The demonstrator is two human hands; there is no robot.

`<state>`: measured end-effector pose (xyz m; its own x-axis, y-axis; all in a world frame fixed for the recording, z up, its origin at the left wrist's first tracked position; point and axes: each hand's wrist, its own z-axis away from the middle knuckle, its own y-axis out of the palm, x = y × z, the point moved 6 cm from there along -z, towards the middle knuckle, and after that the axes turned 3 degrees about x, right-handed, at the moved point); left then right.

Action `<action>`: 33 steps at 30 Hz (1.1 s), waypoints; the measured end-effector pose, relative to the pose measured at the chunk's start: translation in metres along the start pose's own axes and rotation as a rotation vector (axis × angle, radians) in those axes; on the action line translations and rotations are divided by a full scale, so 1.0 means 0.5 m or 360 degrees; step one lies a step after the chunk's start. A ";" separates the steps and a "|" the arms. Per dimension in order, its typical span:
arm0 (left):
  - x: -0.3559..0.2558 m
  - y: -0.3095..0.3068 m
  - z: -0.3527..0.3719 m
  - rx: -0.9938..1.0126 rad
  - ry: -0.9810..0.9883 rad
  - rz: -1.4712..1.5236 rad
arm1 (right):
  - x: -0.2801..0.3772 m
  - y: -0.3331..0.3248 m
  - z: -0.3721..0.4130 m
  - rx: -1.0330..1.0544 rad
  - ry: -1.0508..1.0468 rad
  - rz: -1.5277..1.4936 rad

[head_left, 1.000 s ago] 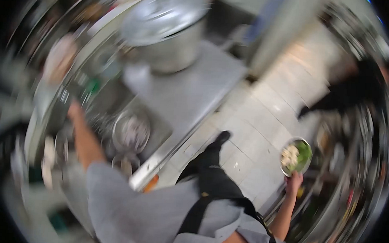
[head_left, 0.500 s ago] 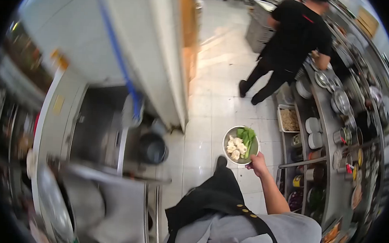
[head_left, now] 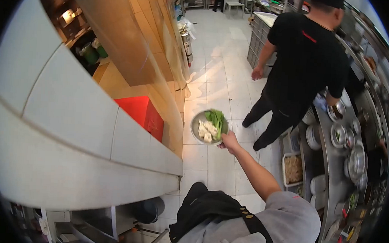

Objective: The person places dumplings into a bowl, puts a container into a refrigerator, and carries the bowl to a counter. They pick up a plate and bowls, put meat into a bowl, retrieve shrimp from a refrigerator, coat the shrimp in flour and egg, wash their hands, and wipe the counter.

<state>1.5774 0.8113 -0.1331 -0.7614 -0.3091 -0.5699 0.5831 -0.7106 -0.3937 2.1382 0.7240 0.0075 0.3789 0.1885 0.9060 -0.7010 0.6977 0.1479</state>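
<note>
My right hand [head_left: 229, 142] is closed on the near rim of a round metal bowl [head_left: 195, 131], held out over the tiled floor. Inside it, leafy greens [head_left: 215, 119] lie on the right and pale lumps that look like dumplings [head_left: 207, 131] on the left. The bowl is roughly level. My left hand is out of sight; only a sliver of skin shows at the bottom edge.
A co-worker [head_left: 301, 61] in black stands ahead on the right, reaching toward a metal counter [head_left: 330, 128] with bowls and dishes. A tiled wall [head_left: 79, 128] curves along my left. Beyond it are a red box [head_left: 144, 116] and a clear plastic curtain [head_left: 164, 32].
I have moved forward past the sink, and the wall's end now fills the left. The bowl has shifted left and up in view. The co-worker appears nearer, with one arm now hanging down.
</note>
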 end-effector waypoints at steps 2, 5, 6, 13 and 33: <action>-0.002 -0.005 -0.065 -0.0050 -0.0129 -0.0046 | 0.066 -0.014 -0.167 -0.0159 -0.0071 0.0009; -0.061 0.037 -0.167 -0.0030 -0.0340 -0.0112 | 0.143 -0.055 -0.438 -0.0063 -0.0159 -0.0057; -0.101 0.052 -0.218 0.0001 -0.0368 -0.0153 | 0.172 -0.076 -0.505 -0.0151 -0.0147 -0.0039; -0.716 0.241 -0.641 0.0399 0.0098 -0.0439 | 0.311 -0.217 -0.925 -0.0478 0.0011 -0.0133; -1.895 0.437 -1.441 0.0441 0.0096 -0.0367 | 0.590 -0.827 -1.953 -0.0932 0.0273 -0.0113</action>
<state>2.6304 1.4043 -0.1990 -0.8412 -0.0886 -0.5334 0.2927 -0.9041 -0.3114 3.1299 1.1660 -0.1733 0.5384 0.2024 0.8180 -0.2404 0.9673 -0.0811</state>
